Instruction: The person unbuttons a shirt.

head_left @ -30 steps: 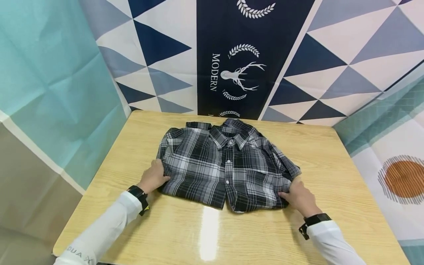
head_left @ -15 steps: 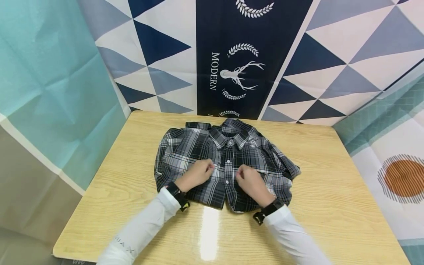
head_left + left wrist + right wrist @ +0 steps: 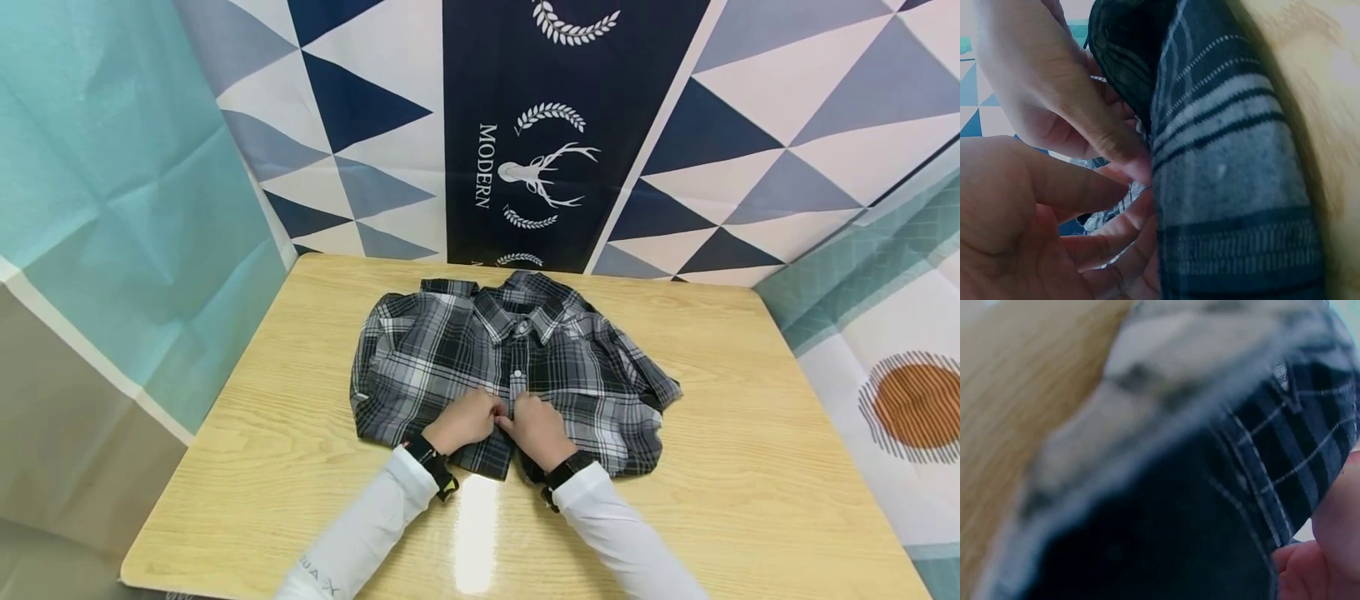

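Observation:
A black, grey and white plaid shirt (image 3: 450,350) lies folded up short on the table, collar (image 3: 517,317) toward the wall. Over its front opening my left hand (image 3: 467,419) and right hand (image 3: 538,429) meet, thumbs almost together, pinching the front edge of the cloth. One white button (image 3: 517,374) shows just above them; the spot under the fingers is hidden. Seen from the left wrist, fingers of the left hand (image 3: 1010,212) and the right hand (image 3: 1054,69) close in on the shirt edge. In the right wrist view, raised cloth (image 3: 1147,531) covers most of the right hand (image 3: 1310,565).
The light wooden table (image 3: 300,500) extends around the shirt. Behind it hangs a patterned cloth (image 3: 375,108) with triangles and a deer head. A teal and beige curtain (image 3: 120,208) borders the left, another printed cloth (image 3: 885,333) the right.
Both hands let go of the shirt's left and right sides, moved inward over its front, and now pinch the cloth at the middle opening. The shirt itself has stayed nearly in place.

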Action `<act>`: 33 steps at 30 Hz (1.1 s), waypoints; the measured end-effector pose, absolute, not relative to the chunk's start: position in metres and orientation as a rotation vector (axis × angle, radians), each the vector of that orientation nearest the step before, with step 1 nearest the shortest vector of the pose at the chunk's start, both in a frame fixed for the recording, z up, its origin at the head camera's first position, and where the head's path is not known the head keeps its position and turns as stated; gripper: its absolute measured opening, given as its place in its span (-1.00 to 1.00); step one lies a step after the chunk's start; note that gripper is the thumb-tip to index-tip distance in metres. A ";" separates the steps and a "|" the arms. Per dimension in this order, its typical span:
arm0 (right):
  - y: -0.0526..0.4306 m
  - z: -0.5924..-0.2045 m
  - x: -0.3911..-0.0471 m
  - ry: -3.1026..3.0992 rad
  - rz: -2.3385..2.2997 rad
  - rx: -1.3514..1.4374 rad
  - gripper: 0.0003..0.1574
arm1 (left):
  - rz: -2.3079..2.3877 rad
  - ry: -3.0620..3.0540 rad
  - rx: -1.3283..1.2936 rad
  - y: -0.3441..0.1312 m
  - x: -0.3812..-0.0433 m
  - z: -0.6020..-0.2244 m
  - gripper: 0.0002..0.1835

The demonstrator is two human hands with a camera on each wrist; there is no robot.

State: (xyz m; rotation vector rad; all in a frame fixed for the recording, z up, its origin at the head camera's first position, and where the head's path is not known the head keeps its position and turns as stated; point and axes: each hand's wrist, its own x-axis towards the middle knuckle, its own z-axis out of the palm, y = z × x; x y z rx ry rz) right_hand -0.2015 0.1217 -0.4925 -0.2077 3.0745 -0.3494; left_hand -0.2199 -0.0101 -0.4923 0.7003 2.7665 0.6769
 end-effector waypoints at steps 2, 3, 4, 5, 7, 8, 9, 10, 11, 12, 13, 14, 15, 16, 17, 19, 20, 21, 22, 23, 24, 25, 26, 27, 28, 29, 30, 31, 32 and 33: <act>0.122 -0.493 -0.200 3.071 -0.323 -0.220 -0.51 | 0.656 2.767 0.687 -0.010 -0.218 -0.492 -0.73; 0.122 -0.494 -0.199 3.071 -0.309 -0.228 -0.54 | 0.653 2.771 0.687 -0.010 -0.216 -0.492 -0.73; 0.122 -0.494 -0.198 3.069 -0.294 -0.240 -0.56 | 0.657 2.772 0.683 -0.010 -0.215 -0.492 -0.73; 0.122 -0.494 -0.198 3.068 -0.279 -0.256 -0.59 | 0.663 2.775 0.687 -0.010 -0.215 -0.491 -0.72; 0.123 -0.494 -0.197 3.064 -0.249 -0.286 -0.65 | 0.689 2.769 0.692 -0.011 -0.213 -0.491 -0.71; 0.123 -0.494 -0.196 3.060 -0.242 -0.299 -0.68 | 0.711 2.765 0.697 -0.011 -0.212 -0.491 -0.70; 0.123 -0.493 -0.196 3.055 -0.231 -0.312 -0.70 | 0.734 2.756 0.704 -0.011 -0.212 -0.490 -0.70; 0.124 -0.492 -0.195 3.049 -0.225 -0.320 -0.72 | 0.752 2.748 0.710 -0.011 -0.211 -0.489 -0.70; 0.124 -0.492 -0.194 3.044 -0.220 -0.330 -0.73 | 0.764 2.738 0.713 -0.010 -0.210 -0.488 -0.70; 0.125 -0.491 -0.194 3.040 -0.221 -0.337 -0.73 | 0.774 2.730 0.710 -0.010 -0.209 -0.488 -0.71; 0.125 -0.490 -0.193 3.038 -0.224 -0.340 -0.74 | 0.777 2.724 0.710 -0.009 -0.208 -0.487 -0.72; 0.126 -0.489 -0.192 3.036 -0.237 -0.339 -0.74 | 0.776 2.719 0.712 -0.008 -0.207 -0.486 -0.72; 0.127 -0.489 -0.192 3.042 -0.247 -0.347 -0.76 | 0.765 2.723 0.722 -0.007 -0.206 -0.486 -0.73; 0.128 -0.487 -0.192 3.050 -0.278 -0.348 -0.77 | 0.758 2.729 0.726 -0.006 -0.205 -0.486 -0.73; 0.130 -0.486 -0.192 3.054 -0.317 -0.344 -0.77 | 0.748 2.740 0.734 -0.005 -0.205 -0.486 -0.74; 0.133 -0.483 -0.191 3.057 -0.429 -0.341 -0.78 | 0.734 2.766 0.756 -0.003 -0.204 -0.486 -0.75; 0.134 -0.482 -0.191 3.059 -0.498 -0.341 -0.78 | 0.730 2.780 0.772 -0.003 -0.204 -0.487 -0.75; 0.135 -0.481 -0.191 3.058 -0.560 -0.341 -0.79 | 0.733 2.795 0.784 -0.002 -0.204 -0.487 -0.75; 0.137 -0.479 -0.191 3.053 -0.627 -0.331 -0.78 | 0.747 2.804 0.790 -0.002 -0.204 -0.487 -0.74; 0.138 -0.479 -0.190 3.052 -0.675 -0.327 -0.79 | 0.754 2.818 0.799 -0.001 -0.204 -0.487 -0.72; 0.140 -0.478 -0.189 3.046 -0.729 -0.323 -0.80 | 0.774 2.820 0.803 -0.001 -0.204 -0.487 -0.70; 0.141 -0.478 -0.189 3.045 -0.769 -0.313 -0.81 | 0.794 2.823 0.811 -0.001 -0.204 -0.487 -0.68; 0.142 -0.478 -0.188 3.047 -0.804 -0.309 -0.84 | 0.814 2.824 0.818 -0.001 -0.203 -0.487 -0.65; 0.143 -0.478 -0.187 3.048 -0.841 -0.297 -0.85 | 0.834 2.826 0.821 -0.001 -0.203 -0.487 -0.63; 0.145 -0.478 -0.186 3.047 -0.878 -0.291 -0.86 | 0.848 2.830 0.827 -0.001 -0.203 -0.487 -0.62; 0.146 -0.479 -0.185 3.046 -0.917 -0.290 -0.88 | 0.863 2.834 0.831 -0.001 -0.203 -0.488 -0.60; 0.147 -0.479 -0.184 3.041 -0.959 -0.291 -0.88 | 0.877 2.836 0.834 -0.001 -0.203 -0.488 -0.60; 0.148 -0.480 -0.184 3.042 -0.992 -0.297 -0.89 | 0.880 2.851 0.843 -0.001 -0.203 -0.488 -0.60; 0.149 -0.481 -0.183 3.047 -1.022 -0.307 -0.90 | 0.880 2.871 0.856 -0.001 -0.203 -0.489 -0.61; 0.150 -0.481 -0.183 3.047 -1.055 -0.313 -0.90 | 0.874 2.897 0.876 -0.001 -0.203 -0.489 -0.63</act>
